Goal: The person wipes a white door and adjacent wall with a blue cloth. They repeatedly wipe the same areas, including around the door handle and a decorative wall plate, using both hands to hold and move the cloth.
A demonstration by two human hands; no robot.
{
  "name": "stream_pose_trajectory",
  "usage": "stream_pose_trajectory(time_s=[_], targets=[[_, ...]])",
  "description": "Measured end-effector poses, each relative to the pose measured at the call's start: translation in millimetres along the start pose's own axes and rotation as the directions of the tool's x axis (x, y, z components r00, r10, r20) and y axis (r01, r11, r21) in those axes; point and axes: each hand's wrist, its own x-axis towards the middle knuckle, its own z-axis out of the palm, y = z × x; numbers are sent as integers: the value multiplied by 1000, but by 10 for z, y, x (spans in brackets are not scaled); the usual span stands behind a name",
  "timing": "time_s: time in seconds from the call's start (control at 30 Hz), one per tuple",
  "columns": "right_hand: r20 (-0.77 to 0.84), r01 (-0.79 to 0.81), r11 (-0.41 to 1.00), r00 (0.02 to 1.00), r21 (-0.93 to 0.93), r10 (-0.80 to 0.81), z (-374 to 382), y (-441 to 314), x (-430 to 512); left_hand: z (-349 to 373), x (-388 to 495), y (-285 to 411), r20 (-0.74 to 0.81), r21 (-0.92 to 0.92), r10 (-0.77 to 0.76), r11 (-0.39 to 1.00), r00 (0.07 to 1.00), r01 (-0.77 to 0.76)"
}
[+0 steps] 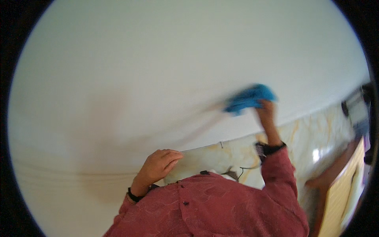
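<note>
My right hand [266, 111] grips a blue cloth [251, 97], held at a white wall [177, 74]. Hand and cloth are blurred; the cloth hangs bunched and its shadow falls on the wall to the left. My left hand [160, 164] is lower, near the wall's border with marble-patterned panelling [204, 157]. Its fingers lie loosely together, the thumb a little apart, and nothing shows in it. Whether it touches the wall is unclear. A dark band circles each wrist.
A small hook or nail [221, 144] sits at the panelling's top edge. A thin dark wire [242, 171] shows close to my body. At right are a brown wooden piece [322, 179], a yellow panel or cushion [340, 189] and blurred dark objects [352, 108].
</note>
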Motion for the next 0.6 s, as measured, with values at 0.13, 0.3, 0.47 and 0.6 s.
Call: stream_pose_trajectory(time_s=[0.13, 0.3, 0.47, 0.6], targets=[[-456, 59, 698, 795, 713, 399, -1132, 687, 404, -22, -392, -171, -23, -37, -95, 995, 995, 94], [-692, 401, 867, 715, 296, -95, -94, -923, 327, 50, -629, -271, -37, -114, -132, 985, 991, 127], [-114, 538, 727, 830, 427, -547, 1303, -2090, -88, -59, -789, -351, -107, -145, -133, 982, 985, 117], [-362, 398, 620, 912, 676, -191, 445, -2047, 180, -180, -1256, -584, -152, -207, -288, 945, 945, 255]])
